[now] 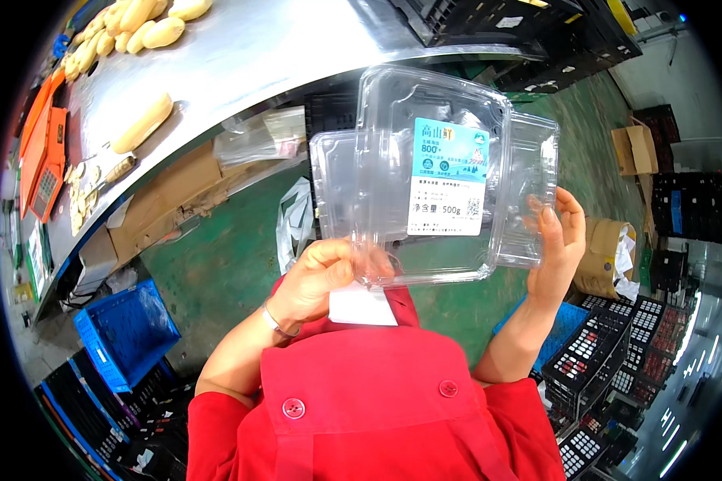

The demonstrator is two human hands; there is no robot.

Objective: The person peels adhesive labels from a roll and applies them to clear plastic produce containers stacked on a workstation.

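Note:
In front of my chest I hold up clear plastic food containers. My left hand grips the lower left corner of the nearer container, thumb in front. A blue and white printed label is stuck on it. Behind it, a second clear plastic piece juts out on both sides; whether it is a separate container or a lid I cannot tell. My right hand pinches that piece by its right edge. Both pieces look empty. Just below my left hand shows a white sheet-like thing, its attachment hidden.
A metal table carries peeled pale root vegetables, a single one, cut slices and an orange scale. A blue plastic crate is at lower left. Black crates and a carton stand right.

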